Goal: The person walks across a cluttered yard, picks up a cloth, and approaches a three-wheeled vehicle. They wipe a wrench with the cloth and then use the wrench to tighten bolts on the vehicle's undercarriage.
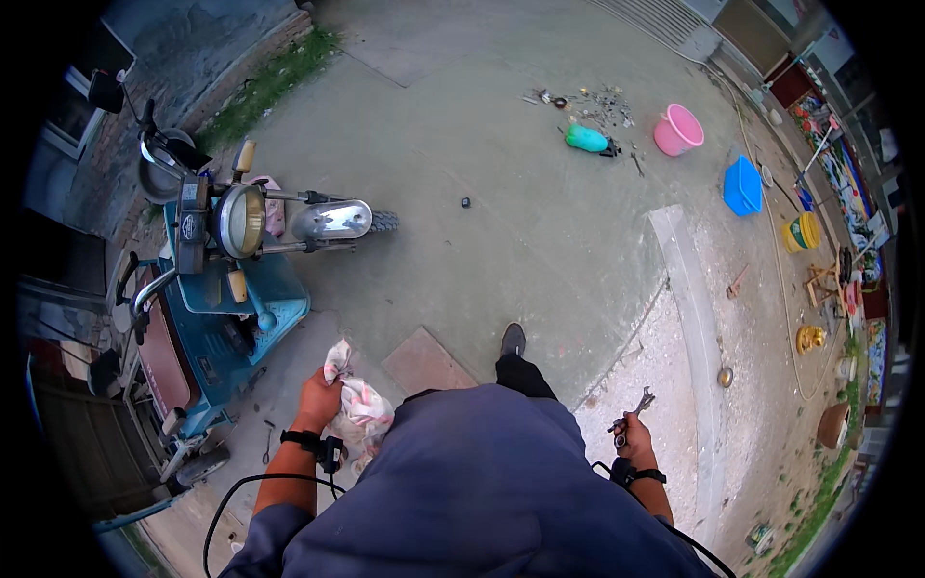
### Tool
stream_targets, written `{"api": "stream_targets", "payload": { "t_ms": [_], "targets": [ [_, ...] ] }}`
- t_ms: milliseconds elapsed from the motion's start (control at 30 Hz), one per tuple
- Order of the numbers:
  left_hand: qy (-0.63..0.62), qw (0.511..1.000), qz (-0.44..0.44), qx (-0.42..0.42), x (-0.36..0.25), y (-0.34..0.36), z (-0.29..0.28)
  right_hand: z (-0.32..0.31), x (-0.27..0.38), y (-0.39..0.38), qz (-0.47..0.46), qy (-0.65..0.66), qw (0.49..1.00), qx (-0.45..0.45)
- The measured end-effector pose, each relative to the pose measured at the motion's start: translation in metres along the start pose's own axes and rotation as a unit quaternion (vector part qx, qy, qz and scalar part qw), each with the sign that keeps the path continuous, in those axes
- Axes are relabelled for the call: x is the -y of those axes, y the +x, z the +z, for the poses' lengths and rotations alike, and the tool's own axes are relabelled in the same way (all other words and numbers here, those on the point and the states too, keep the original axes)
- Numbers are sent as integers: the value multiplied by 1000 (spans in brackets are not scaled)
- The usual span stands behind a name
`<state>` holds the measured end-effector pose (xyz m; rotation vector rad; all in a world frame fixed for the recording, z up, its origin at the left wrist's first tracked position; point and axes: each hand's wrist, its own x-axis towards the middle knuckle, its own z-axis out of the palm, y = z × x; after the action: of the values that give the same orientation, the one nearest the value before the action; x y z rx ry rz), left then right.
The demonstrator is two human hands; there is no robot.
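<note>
- A pink-and-white cloth (367,407) is held in the left grip (318,399).
- A metal wrench (645,401) is held in the right grip (635,438).
- A blue vehicle (248,290) is parked at left.
- A pink bucket (677,132) is flanked by a turquoise container (586,138) and a blue tub (743,187).

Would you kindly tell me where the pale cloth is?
Lower left in the head view, the pale cloth is in the person's left hand, between the torso and the blue vehicle.

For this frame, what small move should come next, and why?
Probably bring the cloth over to the wrench, perhaps for wiping: the left hand grips the cloth, the right hand holds the wrench, and the two are well apart.
</note>
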<state>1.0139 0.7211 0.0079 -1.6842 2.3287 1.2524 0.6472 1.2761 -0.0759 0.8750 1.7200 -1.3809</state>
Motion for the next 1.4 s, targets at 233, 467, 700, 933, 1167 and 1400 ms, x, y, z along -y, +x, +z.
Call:
{"api": "stream_targets", "payload": {
  "t_ms": [233, 467, 700, 933, 1167, 1400],
  "targets": [
    [-18, 992, -104, -65, -76, 40, 22, 95, 233, 60, -75, -35, 994, 70],
    [-50, 982, -161, -87, -122, 142, 31, 223, 383, 122, -87, -114, 986, 83],
    [-107, 978, -139, -112, -193, 299, 1, 337, 482, 162, -54, -118, 988, 78],
    [-170, 957, -152, -177, -248, 423, -55, 481, 607, 199, -50, -210, 972, 96],
    [-236, 897, -221, -302, -233, 517, -57, 694, 741, 264, -82, -296, 941, 141],
    [-285, 830, -334, -344, -299, 564, -83, 938, 860, 283, -138, -370, 885, 244]
  ]
}}
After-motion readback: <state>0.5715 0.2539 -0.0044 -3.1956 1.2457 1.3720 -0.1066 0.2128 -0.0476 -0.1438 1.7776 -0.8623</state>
